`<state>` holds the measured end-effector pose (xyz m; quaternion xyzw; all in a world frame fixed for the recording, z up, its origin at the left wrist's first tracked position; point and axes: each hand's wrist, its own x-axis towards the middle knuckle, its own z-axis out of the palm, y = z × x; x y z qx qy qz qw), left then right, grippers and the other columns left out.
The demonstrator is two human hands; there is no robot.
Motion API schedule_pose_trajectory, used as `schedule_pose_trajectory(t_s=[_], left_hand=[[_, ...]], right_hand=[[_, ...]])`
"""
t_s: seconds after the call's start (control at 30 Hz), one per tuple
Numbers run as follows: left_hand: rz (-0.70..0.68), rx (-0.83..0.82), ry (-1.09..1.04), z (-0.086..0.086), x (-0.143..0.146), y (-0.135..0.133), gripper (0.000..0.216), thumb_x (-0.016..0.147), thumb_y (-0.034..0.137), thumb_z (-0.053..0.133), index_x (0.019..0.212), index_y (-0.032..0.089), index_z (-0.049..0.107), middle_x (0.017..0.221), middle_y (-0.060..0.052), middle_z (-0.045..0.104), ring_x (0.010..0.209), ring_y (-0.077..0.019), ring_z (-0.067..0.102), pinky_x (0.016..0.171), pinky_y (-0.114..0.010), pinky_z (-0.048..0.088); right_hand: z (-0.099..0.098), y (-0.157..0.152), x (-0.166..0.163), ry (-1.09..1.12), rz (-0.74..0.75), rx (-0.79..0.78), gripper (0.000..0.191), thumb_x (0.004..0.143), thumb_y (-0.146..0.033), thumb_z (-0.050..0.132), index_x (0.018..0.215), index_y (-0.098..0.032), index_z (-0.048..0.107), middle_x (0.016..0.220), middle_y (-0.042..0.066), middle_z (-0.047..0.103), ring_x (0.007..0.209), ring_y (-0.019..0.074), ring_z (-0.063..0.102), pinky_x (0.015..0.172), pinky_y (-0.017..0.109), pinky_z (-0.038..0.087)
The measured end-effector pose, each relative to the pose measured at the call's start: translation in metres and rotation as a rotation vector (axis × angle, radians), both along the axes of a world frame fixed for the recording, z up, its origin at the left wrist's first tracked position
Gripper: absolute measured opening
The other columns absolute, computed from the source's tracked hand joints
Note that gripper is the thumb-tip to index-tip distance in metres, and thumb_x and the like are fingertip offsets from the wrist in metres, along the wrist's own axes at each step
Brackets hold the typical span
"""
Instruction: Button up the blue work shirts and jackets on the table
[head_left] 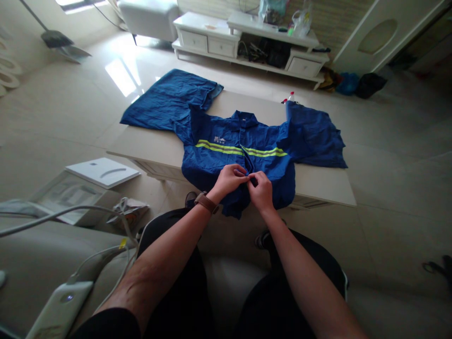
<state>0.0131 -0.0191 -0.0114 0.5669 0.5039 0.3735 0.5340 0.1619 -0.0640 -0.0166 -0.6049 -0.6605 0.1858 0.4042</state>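
Note:
A blue work jacket (226,155) with a yellow-green reflective stripe lies spread face up on a low beige table (318,181), its sleeves stretched left and right and its hem hanging over the near edge. My left hand (229,179), with a brown watch strap on the wrist, pinches the jacket's front placket near the hem. My right hand (260,188) pinches the same spot from the right, fingertips touching the left hand's. Both hands grip the fabric at the front opening.
My knees in black trousers sit below the table edge. A white box (102,172) lies on the floor at left, with a sofa arm, cables and a white device (61,308) at lower left. A white TV cabinet (247,44) stands at the back. Two small bottles (289,98) stand behind the table.

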Motion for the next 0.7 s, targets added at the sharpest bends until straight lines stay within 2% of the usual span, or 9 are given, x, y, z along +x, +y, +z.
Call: schedule_pose_trajectory(t_s=[0.4, 0.53, 0.7], left_hand=[[0.113, -0.087, -0.138, 0.007, 0.007, -0.004, 0.015, 0.068, 0.006, 0.061, 0.079, 0.016, 0.062, 0.061, 0.003, 0.064, 0.054, -0.0083, 0.055, 0.054, -0.018, 0.037], [0.087, -0.107, -0.148, 0.008, 0.008, -0.004, 0.019, 0.068, 0.007, 0.064, 0.084, 0.017, 0.061, 0.063, 0.004, 0.063, 0.055, -0.0083, 0.055, 0.055, -0.018, 0.039], [0.041, -0.07, -0.107, 0.005, 0.009, -0.003, 0.029, 0.063, 0.003, 0.067, 0.088, 0.017, 0.061, 0.069, 0.004, 0.065, 0.058, -0.0082, 0.056, 0.055, -0.018, 0.037]], right_hand=[[0.005, -0.001, -0.004, 0.016, -0.032, 0.017, 0.01, 0.09, -0.026, 0.057, 0.081, -0.024, 0.058, 0.087, 0.006, 0.062, 0.085, 0.0227, 0.058, 0.081, 0.035, 0.046], [0.001, 0.002, -0.005, 0.15, -0.098, -0.01, 0.008, 0.086, -0.03, 0.058, 0.081, -0.023, 0.058, 0.088, 0.006, 0.064, 0.086, 0.0223, 0.058, 0.084, 0.036, 0.047], [-0.008, 0.007, -0.003, 0.351, -0.159, -0.133, 0.019, 0.082, -0.042, 0.062, 0.082, -0.023, 0.061, 0.082, 0.004, 0.065, 0.08, 0.021, 0.058, 0.08, 0.034, 0.046]])
